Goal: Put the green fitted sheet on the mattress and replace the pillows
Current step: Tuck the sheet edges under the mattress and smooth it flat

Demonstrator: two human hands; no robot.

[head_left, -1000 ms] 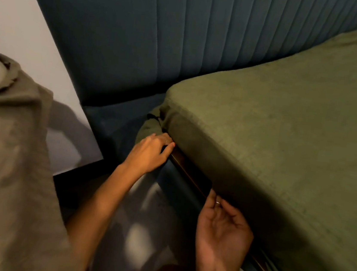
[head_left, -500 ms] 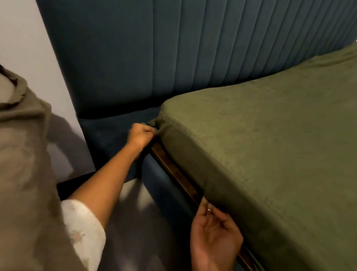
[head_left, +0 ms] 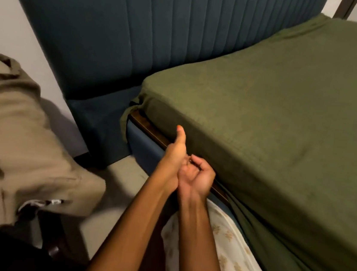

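Note:
The green fitted sheet (head_left: 276, 116) lies stretched over the mattress, its near corner (head_left: 145, 102) pulled down beside the headboard. My left hand (head_left: 174, 155) hovers by the mattress side with the thumb pointing up; its fingers are hidden. My right hand (head_left: 198, 177) presses against it, fingers curled in, nothing visible inside. Both hands are just off the sheet's lower edge. A tan-olive pillow (head_left: 22, 138) rests at the left, apart from the bed.
A blue padded headboard (head_left: 141, 29) rises behind the mattress. A dark wooden bed rail (head_left: 149, 127) shows under the sheet's edge above the blue base. Grey floor (head_left: 120, 180) lies between pillow and bed. White patterned clothing (head_left: 226, 253) covers my lap.
My left hand has left the sheet corner by the headboard and come back to meet my right hand. The right hand's fingers have curled in. The view shifted right.

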